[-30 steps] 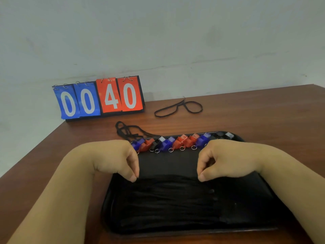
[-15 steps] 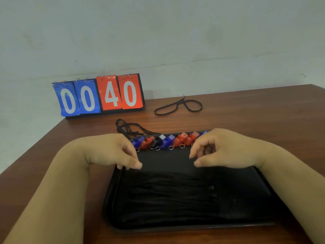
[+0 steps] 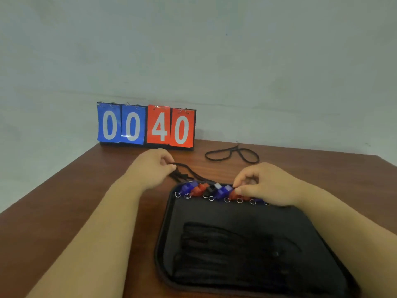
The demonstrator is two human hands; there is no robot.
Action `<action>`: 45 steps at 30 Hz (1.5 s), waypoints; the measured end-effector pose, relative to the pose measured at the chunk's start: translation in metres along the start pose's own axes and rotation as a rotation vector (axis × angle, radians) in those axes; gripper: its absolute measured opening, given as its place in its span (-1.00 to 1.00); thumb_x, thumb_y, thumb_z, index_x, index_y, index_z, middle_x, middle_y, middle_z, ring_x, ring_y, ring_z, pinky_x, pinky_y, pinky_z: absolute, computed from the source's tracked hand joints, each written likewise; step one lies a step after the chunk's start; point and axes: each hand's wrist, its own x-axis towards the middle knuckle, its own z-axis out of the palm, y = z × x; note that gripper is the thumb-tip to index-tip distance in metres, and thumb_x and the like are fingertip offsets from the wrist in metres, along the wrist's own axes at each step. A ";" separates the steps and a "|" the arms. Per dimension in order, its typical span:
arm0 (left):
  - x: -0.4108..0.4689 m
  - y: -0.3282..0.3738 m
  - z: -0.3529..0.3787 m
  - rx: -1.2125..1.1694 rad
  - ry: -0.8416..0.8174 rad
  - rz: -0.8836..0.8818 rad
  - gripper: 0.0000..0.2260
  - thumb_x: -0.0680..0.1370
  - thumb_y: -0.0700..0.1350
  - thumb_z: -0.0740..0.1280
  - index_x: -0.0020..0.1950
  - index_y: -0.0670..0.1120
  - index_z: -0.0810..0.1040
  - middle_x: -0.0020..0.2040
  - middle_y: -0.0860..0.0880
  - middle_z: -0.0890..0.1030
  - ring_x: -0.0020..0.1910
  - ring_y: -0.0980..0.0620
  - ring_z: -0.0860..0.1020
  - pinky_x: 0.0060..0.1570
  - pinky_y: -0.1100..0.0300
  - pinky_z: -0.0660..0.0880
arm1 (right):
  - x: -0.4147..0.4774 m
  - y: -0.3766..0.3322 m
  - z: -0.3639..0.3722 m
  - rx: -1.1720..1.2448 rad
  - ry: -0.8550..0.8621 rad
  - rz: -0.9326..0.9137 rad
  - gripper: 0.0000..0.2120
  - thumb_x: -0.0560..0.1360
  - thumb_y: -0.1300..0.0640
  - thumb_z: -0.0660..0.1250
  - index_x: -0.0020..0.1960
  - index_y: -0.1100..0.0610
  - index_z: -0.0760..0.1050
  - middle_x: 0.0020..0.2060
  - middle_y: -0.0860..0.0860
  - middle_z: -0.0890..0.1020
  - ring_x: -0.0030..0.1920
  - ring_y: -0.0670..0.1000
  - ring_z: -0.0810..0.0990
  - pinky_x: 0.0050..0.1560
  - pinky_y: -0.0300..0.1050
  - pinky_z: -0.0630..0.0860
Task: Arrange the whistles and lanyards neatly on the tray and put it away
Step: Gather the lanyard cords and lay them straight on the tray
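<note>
A black tray (image 3: pixel 236 214) lies on the brown table. Along its far edge runs a row of several blue, red and black whistles (image 3: pixel 206 190), each with a small metal ring. Several black lanyards (image 3: pixel 225 250) lie bundled in the tray's near half. My left hand (image 3: pixel 154 166) is beyond the tray's far left corner and pinches a loose black lanyard (image 3: pixel 184 172) that trails toward the tray. My right hand (image 3: pixel 262 183) is over the right part of the whistle row, its fingers curled on a red whistle (image 3: pixel 233 193); the whistles under it are hidden.
A flip scoreboard (image 3: pixel 146 125) reading 00 and 40 stands at the table's back edge against the wall. Another black lanyard (image 3: pixel 232 154) lies looped on the table behind the tray. The table's left edge (image 3: pixel 53 179) runs diagonally.
Both hands left the bundled lanyards and moved away from me. The left hand reached past the tray and took the loose lanyard; the right hand went onto the whistle row. The view shifted.
</note>
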 end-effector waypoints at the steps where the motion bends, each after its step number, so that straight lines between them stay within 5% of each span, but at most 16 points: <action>1: 0.003 -0.003 0.002 -0.011 0.022 -0.003 -0.85 0.61 0.00 0.40 0.17 0.11 0.59 -0.02 0.13 0.58 -0.06 0.17 0.53 -0.03 0.20 0.42 | 0.010 -0.006 0.001 -0.005 0.017 0.021 -0.97 0.51 -0.05 0.48 -0.08 -0.11 0.68 -0.23 -0.25 0.68 -0.20 -0.27 0.60 -0.17 -0.35 0.43; 7: 0.012 -0.021 0.025 0.022 0.045 0.029 -0.66 0.64 -0.07 0.35 0.41 0.18 0.52 0.26 0.02 0.51 0.22 -0.01 0.53 0.28 0.02 0.51 | 0.077 -0.037 0.022 -0.006 0.068 0.140 -0.91 0.52 -0.01 0.44 0.00 -0.06 0.68 -0.03 -0.20 0.68 -0.01 -0.19 0.60 -0.05 -0.25 0.44; 13: 0.020 -0.029 0.040 0.256 -0.124 0.040 -0.70 0.69 0.10 0.19 0.41 0.30 0.51 0.42 0.01 0.43 0.39 -0.13 0.35 0.37 -0.13 0.31 | 0.118 -0.044 0.048 -0.160 -0.064 0.295 -0.72 0.52 -0.01 0.44 0.09 0.18 0.70 0.06 0.11 0.73 0.08 0.12 0.66 0.15 0.01 0.56; 17: 0.024 -0.028 0.041 0.257 -0.111 0.002 -0.70 0.69 0.14 0.16 0.37 0.21 0.55 0.39 -0.01 0.47 0.39 -0.11 0.38 0.40 -0.14 0.30 | 0.136 -0.035 0.057 -0.188 -0.100 0.396 -0.72 0.54 0.05 0.43 0.17 0.18 0.67 0.14 0.16 0.71 -0.05 0.07 0.60 0.03 -0.08 0.53; 21: 0.027 -0.030 0.043 0.219 -0.048 -0.076 -0.67 0.67 0.20 0.19 0.34 0.12 0.56 0.35 -0.02 0.50 0.35 -0.09 0.42 0.38 -0.12 0.34 | 0.142 -0.037 0.054 -0.189 -0.052 0.403 -0.76 0.60 0.12 0.34 0.19 0.20 0.65 0.15 0.16 0.70 0.13 0.16 0.66 0.02 -0.13 0.49; 25: 0.029 -0.032 0.044 0.169 0.012 -0.130 -0.65 0.64 0.22 0.23 0.33 0.08 0.53 0.30 -0.02 0.53 0.30 -0.07 0.46 0.32 -0.07 0.40 | 0.143 -0.042 0.043 0.157 0.191 0.338 -0.80 0.69 0.16 0.17 -0.02 0.12 0.54 -0.06 0.07 0.73 -0.14 -0.01 0.72 0.03 -0.07 0.60; 28: 0.029 -0.031 0.044 0.105 0.055 -0.157 -0.59 0.62 0.19 0.31 0.40 0.04 0.44 0.29 -0.02 0.55 0.30 -0.08 0.49 0.32 -0.08 0.44 | 0.142 -0.053 0.030 0.362 0.327 0.286 -0.83 0.69 0.16 0.19 -0.02 0.15 0.51 -0.17 0.08 0.65 -0.33 -0.02 0.59 -0.22 -0.16 0.60; 37: 0.026 -0.031 0.041 0.100 0.093 -0.171 -0.52 0.63 0.04 0.36 0.50 0.05 0.30 0.33 -0.06 0.50 0.32 -0.09 0.49 0.28 -0.05 0.48 | 0.135 -0.072 -0.010 0.698 0.732 0.234 -0.88 0.63 0.09 0.29 -0.04 0.08 0.54 -0.16 0.00 0.63 -0.34 0.02 0.46 -0.21 -0.04 0.48; 41: 0.025 -0.030 0.040 0.059 0.120 -0.186 -0.45 0.61 0.09 0.38 0.54 0.05 0.26 0.39 -0.06 0.47 0.35 -0.10 0.48 0.31 -0.07 0.50 | 0.127 -0.074 -0.013 0.746 0.704 0.240 -0.88 0.65 0.09 0.29 -0.05 0.06 0.54 -0.10 0.04 0.63 -0.32 0.01 0.47 -0.20 -0.09 0.50; 45: 0.019 -0.019 0.034 -0.126 0.152 -0.073 -0.34 0.58 0.14 0.42 0.59 0.12 0.20 0.52 0.00 0.38 0.49 -0.08 0.37 0.42 -0.13 0.42 | 0.116 -0.085 -0.010 0.634 0.461 0.153 -0.89 0.63 0.09 0.33 0.01 0.10 0.60 -0.12 0.05 0.67 -0.41 -0.05 0.49 -0.14 -0.04 0.56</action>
